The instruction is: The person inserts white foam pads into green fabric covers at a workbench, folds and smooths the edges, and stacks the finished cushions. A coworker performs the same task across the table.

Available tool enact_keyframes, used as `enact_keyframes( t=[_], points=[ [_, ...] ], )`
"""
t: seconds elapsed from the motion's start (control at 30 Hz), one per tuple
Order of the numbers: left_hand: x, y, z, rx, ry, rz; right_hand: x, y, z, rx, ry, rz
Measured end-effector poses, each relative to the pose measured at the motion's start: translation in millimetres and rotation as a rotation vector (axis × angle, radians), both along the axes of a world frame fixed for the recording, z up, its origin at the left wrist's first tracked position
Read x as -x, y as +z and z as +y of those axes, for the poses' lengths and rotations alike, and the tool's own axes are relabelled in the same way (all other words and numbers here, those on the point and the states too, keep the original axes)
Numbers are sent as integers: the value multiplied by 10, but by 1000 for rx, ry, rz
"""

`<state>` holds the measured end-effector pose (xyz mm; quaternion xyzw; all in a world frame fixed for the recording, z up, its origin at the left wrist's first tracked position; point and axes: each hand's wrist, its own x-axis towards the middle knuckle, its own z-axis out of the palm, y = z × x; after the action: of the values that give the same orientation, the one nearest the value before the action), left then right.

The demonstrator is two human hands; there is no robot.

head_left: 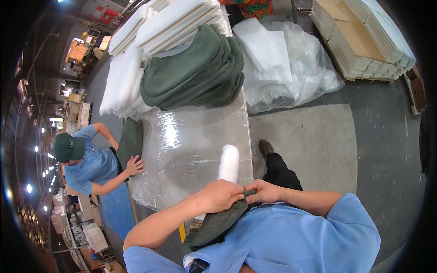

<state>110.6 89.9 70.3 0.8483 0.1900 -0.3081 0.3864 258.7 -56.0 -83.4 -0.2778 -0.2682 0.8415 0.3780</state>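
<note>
At twelve o'clock from me a stack of green covers (193, 68) sits on the plastic-wrapped table (191, 145), with white pads (159, 22) piled just behind. At one o'clock, clear plastic bags (291, 63) heap on the floor. At two, flat cardboard (364, 41) stacks. At nine, a co-worker (86, 166) leans on the table's edge.

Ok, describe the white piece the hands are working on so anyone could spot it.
Start at the plastic-wrapped table. At its near edge, by both hands, a white foam insert sticks out of a dark green cover. Unlike the stacked white pads, it stands alone, rounded-ended and half sleeved.
</note>
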Motion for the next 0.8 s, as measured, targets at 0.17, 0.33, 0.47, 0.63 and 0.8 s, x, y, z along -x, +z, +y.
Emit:
enact_keyframes(
  t=[0.17, 0.33, 0.47, 0.63, 0.8],
  points=[
    [52, 30, 20, -68, -10, -33, 23, -68, 1, -161, -105, -75],
    [47, 107, 52, -287, -92, 84, 78, 52, 36, -476, -283, -585],
    [117, -10, 244, -546, -259, -523, -83, 293, 154, -855, -413, -1063],
    [124, -228, 440, -404, -84, -566, -294, 330, 485, -943, -332, -1138],
    [120, -449, 706, -223, 75, -584, -543, 260, 995, -1023, -205, -923]
  ],
)
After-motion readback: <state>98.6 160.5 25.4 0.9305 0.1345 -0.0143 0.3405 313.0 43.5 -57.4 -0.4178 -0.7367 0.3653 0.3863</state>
